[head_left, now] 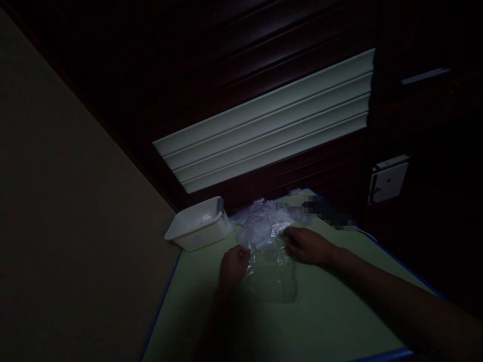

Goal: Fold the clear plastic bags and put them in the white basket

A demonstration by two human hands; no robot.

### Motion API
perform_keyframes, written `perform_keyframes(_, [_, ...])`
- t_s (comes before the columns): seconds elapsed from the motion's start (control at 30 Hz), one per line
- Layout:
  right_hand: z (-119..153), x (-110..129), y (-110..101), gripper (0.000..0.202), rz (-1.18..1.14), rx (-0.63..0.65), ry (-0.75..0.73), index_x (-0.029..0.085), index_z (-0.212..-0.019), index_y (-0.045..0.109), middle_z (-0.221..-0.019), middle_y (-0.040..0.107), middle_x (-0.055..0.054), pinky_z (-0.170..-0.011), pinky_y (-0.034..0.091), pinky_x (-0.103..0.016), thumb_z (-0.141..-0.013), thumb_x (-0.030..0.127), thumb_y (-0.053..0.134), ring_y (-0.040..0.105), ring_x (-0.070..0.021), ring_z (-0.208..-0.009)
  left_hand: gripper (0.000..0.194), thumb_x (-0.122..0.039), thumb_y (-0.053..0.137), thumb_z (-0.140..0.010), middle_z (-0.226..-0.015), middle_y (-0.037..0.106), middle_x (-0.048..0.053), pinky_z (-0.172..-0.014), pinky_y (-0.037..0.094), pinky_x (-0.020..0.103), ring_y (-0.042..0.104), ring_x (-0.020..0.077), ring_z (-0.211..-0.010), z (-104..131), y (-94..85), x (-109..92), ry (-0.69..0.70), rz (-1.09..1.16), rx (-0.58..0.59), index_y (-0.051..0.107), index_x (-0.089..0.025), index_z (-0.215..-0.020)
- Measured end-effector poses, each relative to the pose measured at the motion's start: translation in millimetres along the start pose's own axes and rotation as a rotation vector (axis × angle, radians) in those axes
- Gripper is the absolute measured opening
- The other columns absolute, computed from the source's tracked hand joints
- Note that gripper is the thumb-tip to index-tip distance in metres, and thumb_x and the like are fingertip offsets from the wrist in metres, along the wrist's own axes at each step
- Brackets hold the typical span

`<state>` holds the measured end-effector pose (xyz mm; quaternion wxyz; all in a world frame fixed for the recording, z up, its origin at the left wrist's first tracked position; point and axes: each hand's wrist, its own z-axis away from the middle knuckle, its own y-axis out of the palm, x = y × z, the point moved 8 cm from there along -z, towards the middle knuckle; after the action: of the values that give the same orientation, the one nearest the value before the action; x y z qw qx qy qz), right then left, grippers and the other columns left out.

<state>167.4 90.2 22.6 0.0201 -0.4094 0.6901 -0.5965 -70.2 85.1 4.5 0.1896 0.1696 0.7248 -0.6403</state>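
A clear plastic bag (269,279) is stretched between my two hands, low over the pale green table top. On its left edge, my left hand (234,264) is closed in a pinch. At the upper right edge of the bag, my right hand (305,245) is closed too, its fingers curled around the plastic. Just beyond both hands lies a heap of crumpled clear plastic bags (264,221). The picture is dark, so the fingertips show poorly.
At the table's (335,301) back left, against the wall, stands a white plastic bin (204,236) with something pale inside. A dark, partly blurred-out object (328,211) lies at the back right. Behind the table is a dark slatted panel with light slats (271,120).
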Motion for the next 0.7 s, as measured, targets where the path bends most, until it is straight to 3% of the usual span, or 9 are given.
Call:
perform_keyframes(0.4, [-0.4, -9.9, -4.6, 0.033, -0.001, -0.071, 0.037, 0.013, -0.113, 0.058, -0.108, 0.064, -0.016, -0.08, 0.047, -0.036, -0.086, 0.029, 0.052, 0.063, -0.0258, -0.09, 0.03, -0.032, 0.048, -0.09, -0.068, 0.066, 0.003, -0.061, 0.036, 0.023, 0.058, 0.0129, -0.064, 1.0, 0.4, -2.9, 0.034, -0.067, 0.012, 0.063, -0.017, -0.069])
perform_keyframes(0.57, [-0.9, -17.2, -10.5, 0.035, 0.008, -0.074, 0.148, 0.013, -0.108, 0.059, -0.098, 0.068, -0.015, -0.07, 0.046, -0.033, -0.091, 0.039, 0.045, 0.064, -0.0253, -0.081, 0.034, -0.034, 0.041, -0.093, -0.071, 0.067, 0.004, -0.06, 0.035, 0.025, 0.059, 0.0144, -0.065, 2.1, 1.9, -6.9, 0.064, -0.12, 0.015, 0.064, -0.018, -0.073])
perform_keyframes(0.7, [-1.9, -13.7, -12.8, 0.033, -0.026, -0.053, 0.141, 0.015, -0.101, 0.062, -0.088, 0.069, -0.013, -0.066, 0.044, -0.031, -0.092, 0.041, 0.043, 0.064, -0.0242, -0.076, 0.034, -0.034, 0.041, -0.093, -0.079, 0.07, 0.006, -0.064, 0.036, 0.026, 0.062, 0.016, -0.072, 3.4, 1.0, -9.2, 0.048, -0.17, 0.003, 0.067, -0.019, -0.078])
